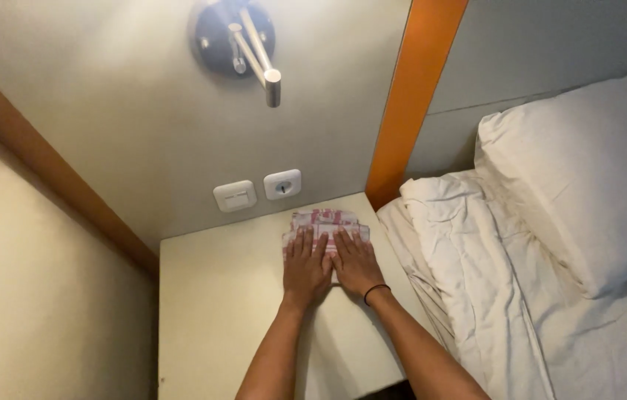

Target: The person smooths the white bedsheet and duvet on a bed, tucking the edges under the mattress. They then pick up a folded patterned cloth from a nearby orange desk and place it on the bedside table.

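Folded cloth (326, 221) under both flat, open hands: left (306, 268), right (356, 264); no grip.

Bare bedside table (217, 311) left of the hands (328, 267); wall lamp (243, 41) overhead, bedding (476, 281) right.

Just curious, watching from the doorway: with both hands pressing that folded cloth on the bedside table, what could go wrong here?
The folded red-and-white cloth lies near the table's right edge beside the bed; a push from the right hand might slide it into the gap. The left hand pressing unevenly could skew the folds. Straightening up, the person's head might meet the wall lamp above.
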